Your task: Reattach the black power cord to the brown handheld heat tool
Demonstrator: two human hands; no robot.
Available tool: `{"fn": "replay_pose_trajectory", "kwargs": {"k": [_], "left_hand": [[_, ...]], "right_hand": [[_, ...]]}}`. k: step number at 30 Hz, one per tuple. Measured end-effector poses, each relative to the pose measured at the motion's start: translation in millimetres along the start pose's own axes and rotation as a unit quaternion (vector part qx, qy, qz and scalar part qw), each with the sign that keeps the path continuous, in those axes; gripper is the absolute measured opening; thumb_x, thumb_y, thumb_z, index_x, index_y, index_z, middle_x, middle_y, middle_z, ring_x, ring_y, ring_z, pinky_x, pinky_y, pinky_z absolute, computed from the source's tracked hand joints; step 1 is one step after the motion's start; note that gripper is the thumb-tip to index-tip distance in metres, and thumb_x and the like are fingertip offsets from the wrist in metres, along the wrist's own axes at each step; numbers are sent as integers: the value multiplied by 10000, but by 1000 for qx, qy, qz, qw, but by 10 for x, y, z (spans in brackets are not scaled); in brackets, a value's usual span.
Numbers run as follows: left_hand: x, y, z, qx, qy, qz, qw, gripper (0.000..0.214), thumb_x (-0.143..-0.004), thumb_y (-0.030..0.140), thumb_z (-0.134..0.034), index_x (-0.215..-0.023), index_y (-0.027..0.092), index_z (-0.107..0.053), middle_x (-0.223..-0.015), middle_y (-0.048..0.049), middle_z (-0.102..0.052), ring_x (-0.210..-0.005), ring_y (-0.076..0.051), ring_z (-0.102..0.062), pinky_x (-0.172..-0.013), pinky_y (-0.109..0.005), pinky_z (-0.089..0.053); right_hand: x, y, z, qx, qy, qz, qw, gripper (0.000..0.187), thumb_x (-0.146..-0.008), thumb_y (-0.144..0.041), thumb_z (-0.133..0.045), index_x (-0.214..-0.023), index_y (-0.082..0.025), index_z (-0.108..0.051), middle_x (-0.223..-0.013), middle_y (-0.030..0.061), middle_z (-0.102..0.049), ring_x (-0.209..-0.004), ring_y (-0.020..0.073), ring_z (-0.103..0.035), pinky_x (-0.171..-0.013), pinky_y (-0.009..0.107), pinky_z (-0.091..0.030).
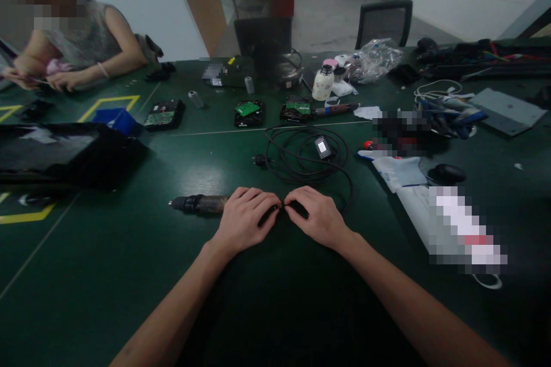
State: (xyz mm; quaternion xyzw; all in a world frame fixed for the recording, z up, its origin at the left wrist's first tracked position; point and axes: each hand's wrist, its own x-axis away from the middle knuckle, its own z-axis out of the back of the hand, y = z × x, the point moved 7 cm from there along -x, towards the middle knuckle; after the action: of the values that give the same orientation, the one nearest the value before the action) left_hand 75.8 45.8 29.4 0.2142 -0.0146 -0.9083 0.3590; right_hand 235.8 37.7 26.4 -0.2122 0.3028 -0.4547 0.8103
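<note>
An electric screwdriver [202, 204] lies along the green table, its bit pointing left. My left hand [246, 218] is closed over its rear end, which the fingers partly hide. Close against it, my right hand [321, 218] pinches the end of a black power cord [351, 186]; the connector is mostly covered. The fingertips of both hands meet at a small dark spot, and I cannot tell whether the connector is inserted. Beyond my hands the cord lies coiled, with a black power adapter [323, 148] and a wall plug [259, 159].
Hard drives [164, 114] with green circuit boards line the table behind the coil, near a second electric screwdriver [338, 109]. A black tray [51, 155] and a blue bin [115, 118] stand left. Gloves [400, 172] lie right. A co-worker [97, 40] sits far left.
</note>
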Motion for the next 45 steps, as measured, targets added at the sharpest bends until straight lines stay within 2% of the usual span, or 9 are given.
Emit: {"fn": "replay_pose_trajectory", "kwargs": {"k": [4,9,13,19,24,38,42,45], "left_hand": [[4,-16,4,-9,9,10,1000,148,-1007,325,-599,-1103,253,-684,-1131,-25,-781,-1007,-222,-700,-890,-432,-453],[3,1,-2,-3,-3,2,1000,177,-999,333,-601,-1143,257,-672,-1178,-18,-768,-1047,-228,-692,-913,-443,-450],[2,-16,5,-14,9,14,1000,133,-1005,339,-609,-1076,248,-673,-1111,-5,-778,-1006,-212,-700,-892,-433,-453],[5,7,-2,-4,2,5,1000,162,-992,326,-609,-1122,248,-665,-1150,-10,-773,-1027,-218,-693,-901,-440,-450],[2,-16,-1,-15,11,15,1000,127,-1013,345,-599,-1062,242,-655,-1089,-12,-781,-986,-216,-698,-890,-432,-446],[6,7,0,-10,3,1,1000,156,-1013,329,-601,-1134,251,-661,-1170,-2,-769,-1038,-213,-688,-922,-430,-439],[2,-11,-3,-21,11,12,1000,150,-1024,352,-601,-1084,234,-673,-1105,-5,-779,-994,-204,-692,-897,-418,-441],[-3,-2,-8,-18,7,5,1000,201,-1019,374,-613,-1155,243,-681,-1156,-5,-774,-1016,-205,-692,-900,-416,-440]], "right_hand": [[2,3,-4,1,0,1,1000,121,-989,-187,-640,-1092,-245,-665,-1122,58,-738,-1112,241,-668,-927,386,-558],[2,4,-4,0,-2,-3,1000,116,-993,-189,-636,-1091,-246,-660,-1122,52,-737,-1110,238,-666,-926,386,-556],[-2,1,-2,-1,0,-1,1000,117,-990,-192,-638,-1087,-248,-670,-1110,53,-739,-1097,237,-670,-928,387,-559],[2,5,-5,-1,3,2,1000,126,-990,-191,-638,-1095,-250,-673,-1114,53,-741,-1095,238,-670,-924,389,-560],[2,12,-9,0,-4,0,1000,107,-1007,-202,-630,-1097,-252,-663,-1132,47,-738,-1111,238,-664,-927,389,-556],[3,5,-13,2,-3,2,1000,91,-1017,-204,-625,-1087,-248,-665,-1128,41,-739,-1116,234,-661,-937,383,-545],[3,11,-18,0,-4,4,1000,94,-1017,-201,-625,-1091,-244,-662,-1128,44,-739,-1110,234,-659,-928,385,-544],[3,17,-22,1,-7,6,1000,92,-1015,-199,-627,-1090,-241,-659,-1128,44,-738,-1109,236,-658,-928,387,-544]]}}
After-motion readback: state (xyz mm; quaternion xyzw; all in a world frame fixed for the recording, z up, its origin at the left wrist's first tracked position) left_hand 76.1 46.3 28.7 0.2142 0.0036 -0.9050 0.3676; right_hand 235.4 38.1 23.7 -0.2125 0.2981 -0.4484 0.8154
